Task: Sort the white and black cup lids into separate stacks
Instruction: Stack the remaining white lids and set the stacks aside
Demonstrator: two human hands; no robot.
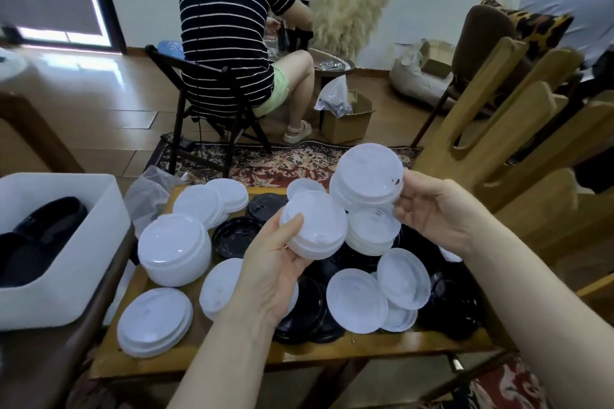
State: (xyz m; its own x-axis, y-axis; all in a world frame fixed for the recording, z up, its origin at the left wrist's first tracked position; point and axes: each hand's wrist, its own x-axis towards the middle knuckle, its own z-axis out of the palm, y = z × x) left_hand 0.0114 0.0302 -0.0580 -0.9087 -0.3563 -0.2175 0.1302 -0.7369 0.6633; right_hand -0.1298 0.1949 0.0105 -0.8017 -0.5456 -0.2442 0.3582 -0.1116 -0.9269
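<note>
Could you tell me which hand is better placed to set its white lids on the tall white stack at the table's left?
Probably the left. The left hand grips a short stack of white lids right beside the tall white stack. The right hand holds its lids farther away, across the pile.

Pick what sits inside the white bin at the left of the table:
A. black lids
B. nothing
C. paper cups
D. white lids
A: dark, glossy black lids lie inside the white bin, while the white lids are in the hands and on the table.
</note>
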